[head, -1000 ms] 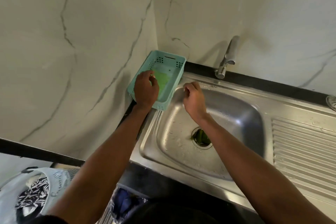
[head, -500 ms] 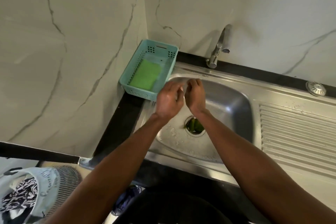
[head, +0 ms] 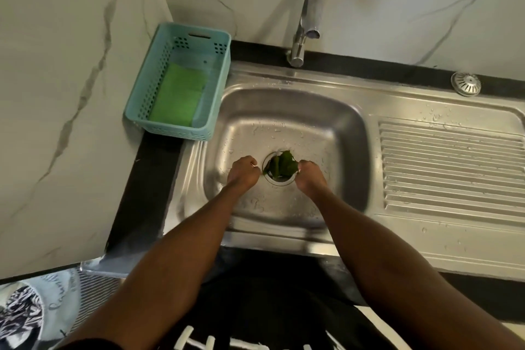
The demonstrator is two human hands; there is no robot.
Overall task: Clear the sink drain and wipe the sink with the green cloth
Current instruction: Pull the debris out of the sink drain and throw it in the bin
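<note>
Dark green leaves (head: 281, 165) fill the round drain (head: 277, 182) in the bottom of the wet steel sink (head: 289, 111). My left hand (head: 244, 173) is down in the basin just left of the drain, fingers curled with nothing seen in them. At the drain's right rim, my right hand (head: 309, 176) has its fingertips closed on the edge of the leaves. The green cloth (head: 176, 94) lies flat in a teal plastic basket (head: 136, 111) on the counter left of the sink.
A steel faucet (head: 309, 8) rises behind the basin. The ribbed drainboard (head: 451, 167) lies to the right, with a metal strainer cap (head: 466, 84) at its back edge. Marble walls close the left and back. A patterned cloth bag (head: 25, 312) sits at the bottom left.
My left hand left the basket and both hands dropped from the sink's back-left rim to either side of the drain. The view tilted down toward the sink.
</note>
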